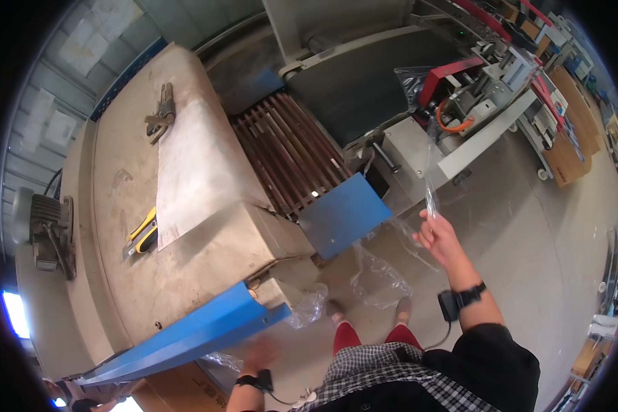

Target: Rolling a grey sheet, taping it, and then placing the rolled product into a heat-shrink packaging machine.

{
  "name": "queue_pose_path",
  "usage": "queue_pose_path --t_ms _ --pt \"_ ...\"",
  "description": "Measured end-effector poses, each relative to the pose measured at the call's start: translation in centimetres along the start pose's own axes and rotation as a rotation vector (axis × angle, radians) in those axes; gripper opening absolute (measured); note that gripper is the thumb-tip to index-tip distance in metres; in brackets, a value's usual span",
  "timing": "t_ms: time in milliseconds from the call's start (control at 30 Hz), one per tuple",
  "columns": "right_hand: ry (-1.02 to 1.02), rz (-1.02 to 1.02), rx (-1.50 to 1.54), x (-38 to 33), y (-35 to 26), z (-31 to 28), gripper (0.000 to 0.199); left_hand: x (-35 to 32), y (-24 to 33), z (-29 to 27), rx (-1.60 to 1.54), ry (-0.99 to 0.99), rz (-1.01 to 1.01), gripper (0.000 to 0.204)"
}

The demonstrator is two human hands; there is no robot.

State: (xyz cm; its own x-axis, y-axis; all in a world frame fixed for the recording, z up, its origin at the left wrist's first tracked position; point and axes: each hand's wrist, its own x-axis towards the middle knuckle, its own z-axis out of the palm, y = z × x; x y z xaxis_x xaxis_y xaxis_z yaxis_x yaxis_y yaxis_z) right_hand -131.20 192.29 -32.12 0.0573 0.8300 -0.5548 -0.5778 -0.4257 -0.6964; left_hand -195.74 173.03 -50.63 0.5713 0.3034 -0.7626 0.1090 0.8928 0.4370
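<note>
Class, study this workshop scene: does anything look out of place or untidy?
Yes. Crumpled clear plastic film lies loose on the floor by the person's feet, and another scrap bunches under the machine's edge. The right hand holds up a plastic strip.

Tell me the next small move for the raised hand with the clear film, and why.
Probably draw the right hand back toward the body: it pinches a strip of clear plastic film that runs up to the sealing machine, so pulling should free it. The left hand is blurred, low by the blue rail.
</note>
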Motion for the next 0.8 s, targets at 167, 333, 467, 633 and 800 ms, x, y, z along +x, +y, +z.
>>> queue_pose_path --t_ms 167,333,467,633,800 --pt "-0.219 -0.011 -0.075 -8.7 -7.0 6.2 0.023 7.4 19.6 25.6 0.274 -0.042 0.086 0.078" --pt "-0.677 0.168 -0.015 -14.7 -6.4 9.9 0.019 10.8 31.6 38.5 0.966 0.001 1.003 0.088" --pt "-0.642 0.187 0.216 -18.9 -7.7 11.0 0.016 10.3 27.4 39.9 1.261 -0.69 0.905 0.023" --pt "-0.576 -0.119 0.309 -21.1 -11.9 9.5 0.028 4.9 13.5 29.2 1.347 -0.4 0.427 0.025" --pt "-0.478 -0.122 0.245 -21.4 -12.0 11.8 0.033 -6.6 3.5 14.5 1.531 0.056 -0.283 0.039"
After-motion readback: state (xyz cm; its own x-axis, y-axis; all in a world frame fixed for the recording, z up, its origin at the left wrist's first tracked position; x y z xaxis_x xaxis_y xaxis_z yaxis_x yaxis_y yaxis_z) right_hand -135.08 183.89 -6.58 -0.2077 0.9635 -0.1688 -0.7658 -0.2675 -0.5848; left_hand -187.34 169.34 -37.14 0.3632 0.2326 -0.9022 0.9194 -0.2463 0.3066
